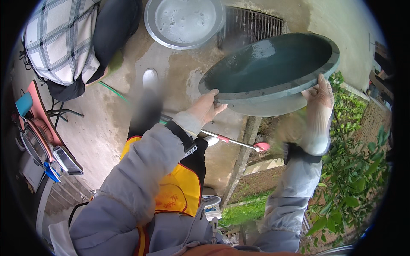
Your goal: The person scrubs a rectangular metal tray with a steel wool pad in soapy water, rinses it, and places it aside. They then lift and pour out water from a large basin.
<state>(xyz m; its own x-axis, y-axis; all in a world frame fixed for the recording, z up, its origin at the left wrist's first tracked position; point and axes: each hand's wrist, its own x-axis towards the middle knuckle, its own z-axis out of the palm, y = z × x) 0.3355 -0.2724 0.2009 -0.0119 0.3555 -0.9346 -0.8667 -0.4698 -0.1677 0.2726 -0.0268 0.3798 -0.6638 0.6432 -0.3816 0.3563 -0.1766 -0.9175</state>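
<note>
A large round green basin (272,64), wet inside, is held up tilted in front of me. My left hand (206,107) grips its near rim on the left, the thumb on top of the edge. My right hand (320,102) holds the rim on the right side, with fingertips over it. Both hands appear to wear thin translucent gloves under clear sleeve covers and black wrist straps. Beyond the basin, on the wet concrete, stands a metal basin (185,22) of sudsy water. A metal drain grate (253,25) lies beside it, partly hidden by the green basin.
A person in a plaid garment (61,38) is at upper left. Below them a pink table (45,108) bears a colander and pans. A pole with a pink end (237,140) lies near my feet by the concrete curb (240,163). Leafy plants (349,185) grow on the right.
</note>
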